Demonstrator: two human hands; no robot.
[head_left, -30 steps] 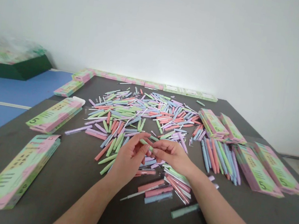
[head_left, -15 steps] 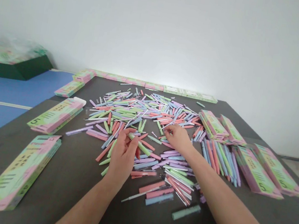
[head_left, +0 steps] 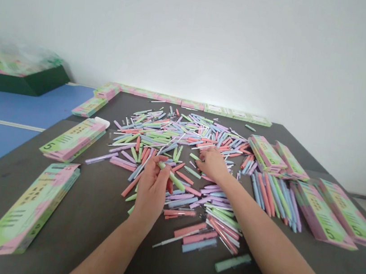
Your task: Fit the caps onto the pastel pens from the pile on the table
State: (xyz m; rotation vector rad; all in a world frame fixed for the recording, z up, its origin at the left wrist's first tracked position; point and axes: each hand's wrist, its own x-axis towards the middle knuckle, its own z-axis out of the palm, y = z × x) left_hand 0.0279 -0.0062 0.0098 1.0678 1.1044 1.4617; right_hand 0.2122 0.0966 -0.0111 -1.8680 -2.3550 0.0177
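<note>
My left hand (head_left: 153, 186) is closed around a light green pen barrel (head_left: 175, 179), thumb and fingers pinching its upper end. The barrel slants down to the right above the loose pen parts. My right hand (head_left: 213, 165) reaches into the middle of the table, fingertips together on the end of a small green pen part (head_left: 195, 157); the fingers partly hide it. Around both hands lies a spread heap of pen parts (head_left: 158, 138) in green, pink, purple and blue. White refills (head_left: 171, 240) and caps (head_left: 200, 244) lie in front, between my forearms.
Printed pen boxes stand at the left (head_left: 28, 210), along the back edge (head_left: 192, 105) and at the right (head_left: 327, 211). A row of pens (head_left: 275, 195) lies beside the right-hand boxes. A dark green tray (head_left: 40, 83) with boxes and plastic sits on a blue surface (head_left: 54, 107).
The view has shifted slightly, moving everything a little to the right. My right fingers have closed on the green part, which has turned to lie flatter. My left hand keeps its barrel.
</note>
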